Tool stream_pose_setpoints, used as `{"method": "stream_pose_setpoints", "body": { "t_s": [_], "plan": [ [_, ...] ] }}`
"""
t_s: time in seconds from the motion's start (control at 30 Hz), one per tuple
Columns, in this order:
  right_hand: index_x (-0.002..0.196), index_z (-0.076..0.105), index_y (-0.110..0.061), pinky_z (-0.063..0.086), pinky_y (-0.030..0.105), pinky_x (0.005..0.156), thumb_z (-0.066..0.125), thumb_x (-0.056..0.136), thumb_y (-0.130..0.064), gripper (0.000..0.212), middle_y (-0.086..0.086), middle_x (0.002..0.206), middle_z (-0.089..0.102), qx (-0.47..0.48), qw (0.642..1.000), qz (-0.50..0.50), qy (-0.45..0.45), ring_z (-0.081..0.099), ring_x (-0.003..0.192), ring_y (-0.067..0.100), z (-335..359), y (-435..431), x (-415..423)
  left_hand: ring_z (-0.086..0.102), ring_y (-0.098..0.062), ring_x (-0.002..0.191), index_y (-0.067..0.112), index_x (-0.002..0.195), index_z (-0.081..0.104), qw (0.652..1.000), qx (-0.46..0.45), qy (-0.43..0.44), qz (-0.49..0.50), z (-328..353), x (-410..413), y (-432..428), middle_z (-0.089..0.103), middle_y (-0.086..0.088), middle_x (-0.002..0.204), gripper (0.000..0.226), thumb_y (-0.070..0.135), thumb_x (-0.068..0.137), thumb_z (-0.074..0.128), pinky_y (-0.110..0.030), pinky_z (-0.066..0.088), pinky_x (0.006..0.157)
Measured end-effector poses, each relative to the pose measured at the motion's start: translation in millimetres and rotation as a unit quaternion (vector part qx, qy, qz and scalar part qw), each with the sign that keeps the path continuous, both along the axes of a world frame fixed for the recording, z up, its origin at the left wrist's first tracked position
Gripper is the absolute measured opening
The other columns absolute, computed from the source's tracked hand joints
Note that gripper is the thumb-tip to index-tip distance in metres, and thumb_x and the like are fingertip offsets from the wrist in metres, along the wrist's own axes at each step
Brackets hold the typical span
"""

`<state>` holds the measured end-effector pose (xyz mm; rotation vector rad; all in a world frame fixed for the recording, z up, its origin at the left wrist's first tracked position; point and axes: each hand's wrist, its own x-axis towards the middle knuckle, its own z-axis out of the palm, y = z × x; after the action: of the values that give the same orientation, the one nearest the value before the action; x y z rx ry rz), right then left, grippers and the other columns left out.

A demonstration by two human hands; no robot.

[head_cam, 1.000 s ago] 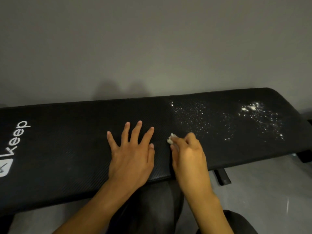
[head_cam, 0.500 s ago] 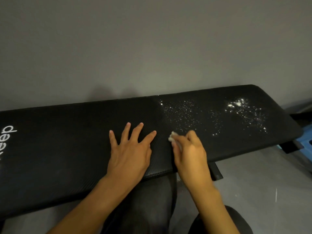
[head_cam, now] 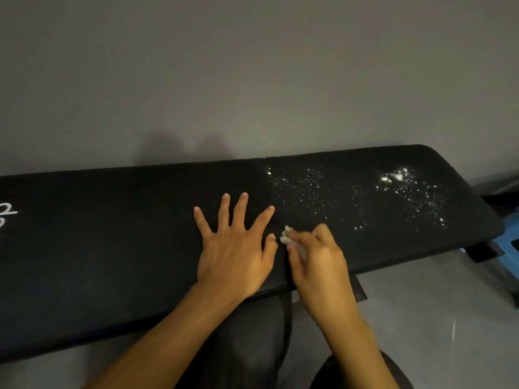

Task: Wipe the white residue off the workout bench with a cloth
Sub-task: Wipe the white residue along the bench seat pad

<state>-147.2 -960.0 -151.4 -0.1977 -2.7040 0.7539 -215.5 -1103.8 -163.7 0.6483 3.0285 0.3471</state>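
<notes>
So the left hand (head_cam: 236, 254) is flat on the black padded tabletop (head_cam: 112, 234) of the workout bench, about midway along and close to the near edge, fingers (head_cam: 242, 209) straight and spread, holding nothing. Right next to it, the right hand (head_cam: 320, 256) has its fingers (head_cam: 323, 234) curled round a small scrunched white cloth (head_cam: 286, 235), which pokes out by the left thumb and sits on the pad. The white residue (head_cam: 303, 189) is all on the right half: fine specks just beyond the cloth toward the far edge, then a thicker patch (head_cam: 398, 178) near the far right corner. A bit of white lettering (head_cam: 5, 217) shows at the left edge. Grey wall (head_cam: 252, 80) behind, grey floor (head_cam: 435, 318) below, something blue (head_cam: 508, 245) past the right end.
</notes>
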Motion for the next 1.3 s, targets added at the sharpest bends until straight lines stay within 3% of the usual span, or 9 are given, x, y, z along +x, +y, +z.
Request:
{"method": "stream_pose_setpoints", "body": {
  "t_s": [0.1, 0.23, 0.43, 0.6, 0.73, 0.83, 0.93, 1.1, 1.3],
  "plan": [
    [0.119, 0.07, -0.015, 0.051, 0.029, 0.069, 0.062, 0.096, -0.019, 0.025, -0.003, 0.096, 0.047, 0.011, 0.999, -0.039, 0.006, 0.057, 0.076, 0.013, -4, 9, -14, 0.001, -0.037, 0.156, 0.044, 0.156, 0.017, 1.0, 0.003, 0.005, 0.002, 0, 0, 1, 0.011, -0.01, 0.17, 0.061, 0.057, 0.096, 0.015, -0.077, -0.002, 0.115],
    [0.12, 0.068, -0.007, 0.055, 0.046, 0.076, 0.056, 0.099, -0.019, 0.027, 0.009, 0.103, 0.052, 0.052, 0.995, -0.081, 0.01, 0.061, 0.084, 0.028, -5, 8, -66, 0.003, -0.037, 0.156, 0.043, 0.156, 0.019, 1.0, 0.004, 0.01, 0.0, 0, 1, 1, 0.012, -0.01, 0.169, 0.061, 0.056, 0.097, 0.015, -0.077, 0.001, 0.115],
    [0.123, 0.069, -0.015, 0.054, 0.031, 0.069, 0.062, 0.097, -0.02, 0.027, -0.003, 0.094, 0.046, 0.029, 0.999, 0.032, 0.015, 0.058, 0.079, 0.017, -3, -1, -25, 0.013, -0.039, 0.155, 0.037, 0.157, 0.026, 1.0, 0.007, 0.017, 0.007, -3, 0, 2, 0.023, -0.012, 0.167, 0.061, 0.051, 0.098, 0.018, -0.078, 0.008, 0.114],
    [0.112, 0.071, -0.007, 0.054, 0.046, 0.071, 0.055, 0.1, -0.02, 0.024, 0.009, 0.098, 0.051, 0.064, 0.997, -0.041, 0.014, 0.06, 0.079, 0.028, -5, 8, -78, 0.011, -0.039, 0.155, 0.032, 0.159, 0.021, 1.0, -0.001, 0.013, 0.003, -2, -2, 4, 0.02, -0.013, 0.167, 0.065, 0.052, 0.098, 0.017, -0.077, 0.007, 0.114],
    [0.12, 0.068, -0.009, 0.054, 0.043, 0.078, 0.052, 0.101, -0.018, 0.026, 0.009, 0.105, 0.051, 0.072, 0.997, 0.0, -0.002, 0.06, 0.088, 0.028, 0, -1, -96, 0.012, -0.038, 0.155, 0.025, 0.16, 0.022, 1.0, -0.006, 0.012, 0.013, -1, -2, 4, 0.021, -0.012, 0.167, 0.068, 0.052, 0.098, 0.017, -0.077, 0.009, 0.115],
    [0.12, 0.068, -0.012, 0.054, 0.04, 0.071, 0.054, 0.099, -0.018, 0.025, 0.004, 0.098, 0.048, 0.055, 0.998, 0.041, 0.0, 0.058, 0.081, 0.024, 0, -3, -60, 0.016, -0.038, 0.154, 0.022, 0.159, 0.027, 1.0, -0.005, 0.01, 0.01, -2, -3, 5, 0.025, -0.013, 0.166, 0.067, 0.051, 0.098, 0.02, -0.077, 0.013, 0.114],
    [0.114, 0.07, -0.011, 0.053, 0.041, 0.068, 0.057, 0.098, -0.016, 0.022, 0.005, 0.096, 0.049, 0.065, 0.998, 0.012, 0.012, 0.057, 0.078, 0.025, -2, -1, -61, 0.02, -0.039, 0.153, 0.022, 0.157, 0.031, 1.0, -0.007, 0.01, 0.011, -3, -3, 5, 0.03, -0.014, 0.164, 0.066, 0.05, 0.098, 0.023, -0.078, 0.015, 0.113],
    [0.111, 0.069, -0.003, 0.055, 0.044, 0.075, 0.055, 0.099, -0.015, 0.022, 0.013, 0.105, 0.052, 0.08, 0.995, -0.059, 0.004, 0.059, 0.085, 0.03, -1, -1, -135, 0.017, -0.038, 0.154, 0.023, 0.159, 0.028, 1.0, -0.007, 0.007, 0.008, -1, -3, 4, 0.027, -0.013, 0.165, 0.067, 0.052, 0.098, 0.021, -0.077, 0.013, 0.114],
    [0.12, 0.067, -0.012, 0.054, 0.042, 0.072, 0.051, 0.101, -0.022, 0.026, 0.005, 0.099, 0.048, 0.076, 0.996, 0.05, 0.0, 0.058, 0.081, 0.024, 1, -6, -88, 0.021, -0.039, 0.153, 0.019, 0.158, 0.031, 1.0, -0.009, 0.006, 0.01, -2, -3, 4, 0.031, -0.014, 0.163, 0.069, 0.05, 0.096, 0.026, -0.078, 0.014, 0.113]
  ]
}}
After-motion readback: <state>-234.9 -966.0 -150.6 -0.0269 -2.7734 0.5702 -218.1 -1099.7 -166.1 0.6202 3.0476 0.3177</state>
